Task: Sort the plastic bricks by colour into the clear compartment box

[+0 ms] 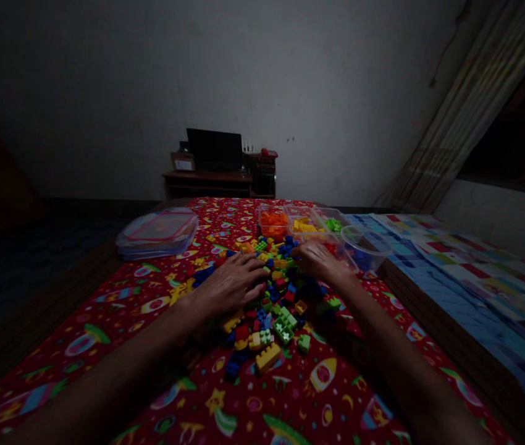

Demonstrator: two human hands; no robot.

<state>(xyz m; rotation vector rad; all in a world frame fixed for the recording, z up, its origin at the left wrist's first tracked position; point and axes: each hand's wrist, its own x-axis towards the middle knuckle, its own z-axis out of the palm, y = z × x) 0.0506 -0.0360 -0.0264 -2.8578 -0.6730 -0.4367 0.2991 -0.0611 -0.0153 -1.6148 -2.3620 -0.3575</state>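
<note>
A heap of toy building bricks (285,315) in yellow, green, blue and red lies on the red patterned cloth (253,408). My left hand (235,281) rests palm down over the heap's left side, its fingers stretched out and slightly apart. On the far right of the heap, my right hand (320,261) has its fingers curled together beside some blue bricks (289,244). Whatever is between those fingertips is hidden. Just beyond it stand clear containers with orange bricks (274,222), yellow bricks (306,225) and green bricks (333,225). A round clear tub (383,248) holds blue bricks.
Stacked clear lids (158,235) lie at the cloth's far left. Behind the table, a desk (207,178) carries a dark monitor (215,149) and a red telephone (269,152). A checked blue bedspread (411,266) borders the right side, below a curtain (452,123).
</note>
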